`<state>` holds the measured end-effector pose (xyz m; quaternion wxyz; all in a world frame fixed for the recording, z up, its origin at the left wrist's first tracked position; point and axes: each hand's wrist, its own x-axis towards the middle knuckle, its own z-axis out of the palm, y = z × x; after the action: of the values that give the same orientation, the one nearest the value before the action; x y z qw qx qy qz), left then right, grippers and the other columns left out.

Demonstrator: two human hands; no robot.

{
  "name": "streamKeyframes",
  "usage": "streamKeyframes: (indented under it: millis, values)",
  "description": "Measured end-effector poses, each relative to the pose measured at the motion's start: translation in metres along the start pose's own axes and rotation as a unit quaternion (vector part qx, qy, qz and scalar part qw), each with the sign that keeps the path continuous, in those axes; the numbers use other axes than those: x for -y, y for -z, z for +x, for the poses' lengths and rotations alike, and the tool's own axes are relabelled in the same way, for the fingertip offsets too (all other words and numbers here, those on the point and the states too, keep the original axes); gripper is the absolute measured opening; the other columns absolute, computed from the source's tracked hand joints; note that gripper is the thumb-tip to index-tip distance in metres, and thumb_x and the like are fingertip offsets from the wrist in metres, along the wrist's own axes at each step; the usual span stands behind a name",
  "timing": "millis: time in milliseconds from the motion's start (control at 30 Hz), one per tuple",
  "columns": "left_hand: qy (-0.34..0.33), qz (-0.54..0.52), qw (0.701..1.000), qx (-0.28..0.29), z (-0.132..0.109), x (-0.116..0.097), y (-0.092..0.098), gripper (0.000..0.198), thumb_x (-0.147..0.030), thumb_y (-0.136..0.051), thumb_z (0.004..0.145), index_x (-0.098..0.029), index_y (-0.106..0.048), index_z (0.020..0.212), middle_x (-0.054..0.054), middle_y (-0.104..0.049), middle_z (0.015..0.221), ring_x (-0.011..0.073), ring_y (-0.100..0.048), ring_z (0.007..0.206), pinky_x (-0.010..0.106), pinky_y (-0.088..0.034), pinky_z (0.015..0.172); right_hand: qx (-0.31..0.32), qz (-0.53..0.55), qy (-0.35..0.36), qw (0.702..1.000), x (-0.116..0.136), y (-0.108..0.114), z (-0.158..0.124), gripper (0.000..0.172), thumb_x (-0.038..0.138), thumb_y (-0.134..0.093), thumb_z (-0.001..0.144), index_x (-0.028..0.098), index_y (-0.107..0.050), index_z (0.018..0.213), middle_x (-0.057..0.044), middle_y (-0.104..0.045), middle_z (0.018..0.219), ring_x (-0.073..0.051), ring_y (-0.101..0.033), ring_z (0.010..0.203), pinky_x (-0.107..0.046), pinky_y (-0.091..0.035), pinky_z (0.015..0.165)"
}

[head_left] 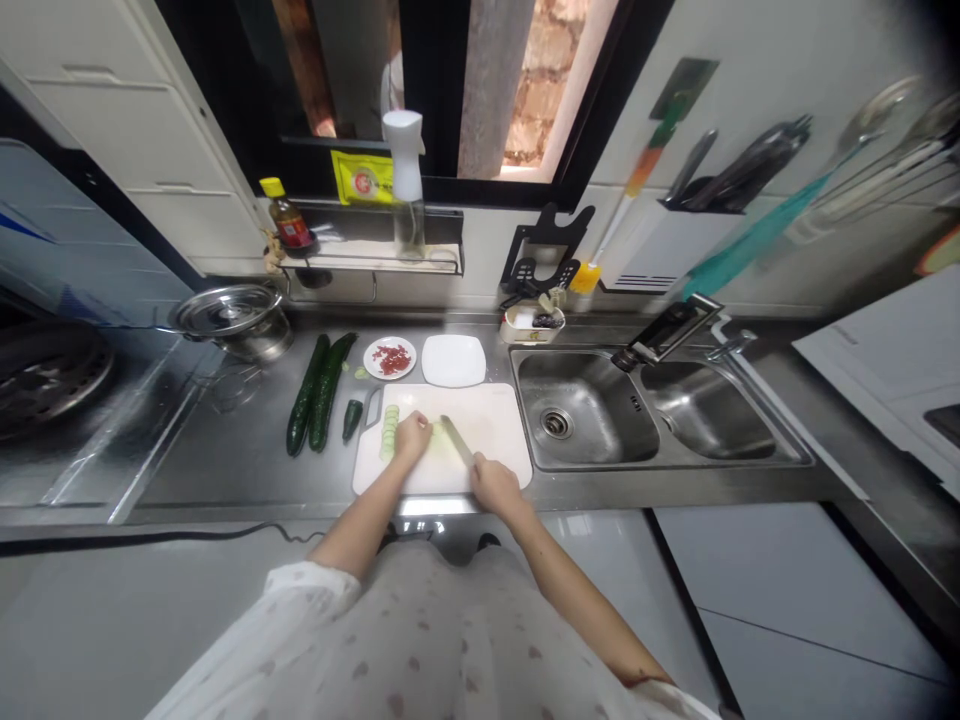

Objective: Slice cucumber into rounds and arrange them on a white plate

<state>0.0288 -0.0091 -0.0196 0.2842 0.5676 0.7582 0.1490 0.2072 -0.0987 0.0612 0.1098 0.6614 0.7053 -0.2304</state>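
Observation:
A white cutting board (487, 420) lies on the steel counter in front of me. My left hand (412, 437) is curled over a pale green cucumber piece (439, 437) on the board, pressing it down. A row of cut cucumber slices (389, 430) lies just left of that hand. My right hand (493, 485) is closed around the handle of a knife (456, 438), whose blade rests against the cucumber piece.
Two whole cucumbers (315, 395) and a small green pepper (352, 418) lie left of the board. Behind it sit a small plate of chopped red chilli (390, 358) and a white dish (454, 360). A double sink (652, 415) is at right, a steel pot (232, 318) at left.

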Motion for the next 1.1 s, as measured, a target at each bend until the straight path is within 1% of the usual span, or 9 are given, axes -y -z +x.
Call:
streamKeyframes:
  millis: [167,400,533,667,767,900,1100]
  values:
    - [0.001,0.016,1.0,0.003,0.002,-0.001,0.0,0.016,-0.026,-0.055,0.08,-0.019,-0.065,0.09,0.006,-0.07,0.084,0.0205,-0.064,0.083,0.027,-0.043,0.073,0.028,-0.006,0.006,1.0,0.007,-0.002,-0.007,0.029,0.022,-0.031,0.094,0.016,-0.052,0.112,-0.014,-0.067,0.097,-0.022,-0.064,0.092,-0.03,-0.042,0.073]
    - [-0.006,0.018,1.0,-0.002,0.003,0.001,-0.002,0.015,-0.027,-0.055,0.08,-0.02,-0.064,0.09,0.006,-0.07,0.083,0.0208,-0.064,0.083,0.027,-0.043,0.072,0.026,-0.008,0.002,1.0,0.009,-0.007,-0.007,0.028,0.021,-0.031,0.094,0.016,-0.053,0.111,-0.014,-0.067,0.096,-0.023,-0.064,0.092,-0.03,-0.043,0.072]
    - [0.006,0.019,1.0,0.005,0.004,0.002,-0.003,0.015,-0.027,-0.057,0.08,-0.02,-0.064,0.091,0.006,-0.07,0.083,0.02,-0.064,0.083,0.026,-0.042,0.073,0.025,-0.01,0.003,1.0,0.009,-0.009,-0.006,0.028,0.02,-0.033,0.094,0.016,-0.053,0.113,-0.014,-0.067,0.096,-0.022,-0.064,0.092,-0.029,-0.043,0.073]
    - [0.009,0.021,1.0,0.011,0.006,0.001,-0.002,0.016,-0.027,-0.058,0.079,-0.02,-0.064,0.092,0.006,-0.07,0.084,0.0205,-0.064,0.083,0.026,-0.042,0.074,0.04,-0.013,0.004,0.999,0.009,-0.007,-0.004,0.027,0.02,-0.035,0.093,0.017,-0.052,0.113,-0.014,-0.067,0.097,-0.022,-0.064,0.093,-0.031,-0.044,0.074]
    - [0.009,0.026,1.0,0.011,0.006,0.001,-0.002,0.016,-0.026,-0.055,0.08,-0.02,-0.065,0.091,0.007,-0.07,0.083,0.0212,-0.064,0.083,0.027,-0.042,0.073,0.056,-0.011,0.006,0.998,0.01,-0.003,-0.001,0.027,0.018,-0.036,0.091,0.017,-0.053,0.112,-0.014,-0.067,0.1,-0.023,-0.064,0.093,-0.032,-0.044,0.075]
    - [0.012,0.035,0.999,0.008,0.007,0.001,-0.002,0.017,-0.024,-0.051,0.082,-0.02,-0.065,0.09,0.008,-0.07,0.083,0.0219,-0.065,0.084,0.027,-0.042,0.072,0.053,-0.009,0.012,0.998,0.011,-0.002,0.004,0.028,0.016,-0.035,0.09,0.016,-0.053,0.112,-0.014,-0.067,0.099,-0.022,-0.064,0.093,-0.031,-0.044,0.074]
    - [0.012,0.039,0.999,0.011,0.008,0.001,-0.002,0.018,-0.025,-0.052,0.081,-0.02,-0.066,0.092,0.008,-0.071,0.085,0.0219,-0.065,0.087,0.027,-0.043,0.074,0.055,0.001,0.017,0.998,0.014,-0.001,0.009,0.026,0.017,-0.037,0.091,0.016,-0.052,0.112,-0.015,-0.066,0.098,-0.023,-0.064,0.093,-0.03,-0.044,0.073]
